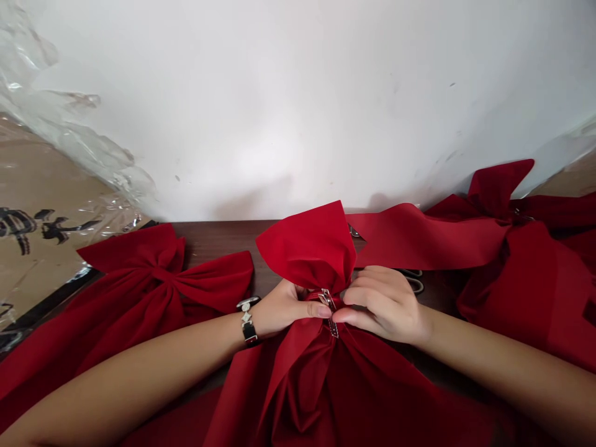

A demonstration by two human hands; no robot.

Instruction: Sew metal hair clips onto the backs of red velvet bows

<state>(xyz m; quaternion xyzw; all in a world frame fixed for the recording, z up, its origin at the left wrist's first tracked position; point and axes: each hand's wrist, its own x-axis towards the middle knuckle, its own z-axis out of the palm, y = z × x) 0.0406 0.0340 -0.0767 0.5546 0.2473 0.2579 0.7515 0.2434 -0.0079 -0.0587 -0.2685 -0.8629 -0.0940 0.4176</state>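
Between both hands, in the middle of the head view, is a red fabric bow (307,248), with long tails falling toward me. A silver metal hair clip (331,316) lies along its gathered centre. My left hand (291,307), with a watch (248,316) on its wrist, grips the knot, its thumb pressed on the clip. The fingers behind the fabric are hidden. My right hand (379,304) pinches at the other side of the knot, thumb and forefinger close to the clip. Whether the right fingertips hold cloth or clip edge is hard to make out.
A finished-looking red bow (162,276) lies on the dark table (209,239) at left. More red bows (512,248) and a ribbon strip (433,239) lie at right. A white wall (298,112) stands behind; a plastic-wrapped carton (41,205) is at far left.
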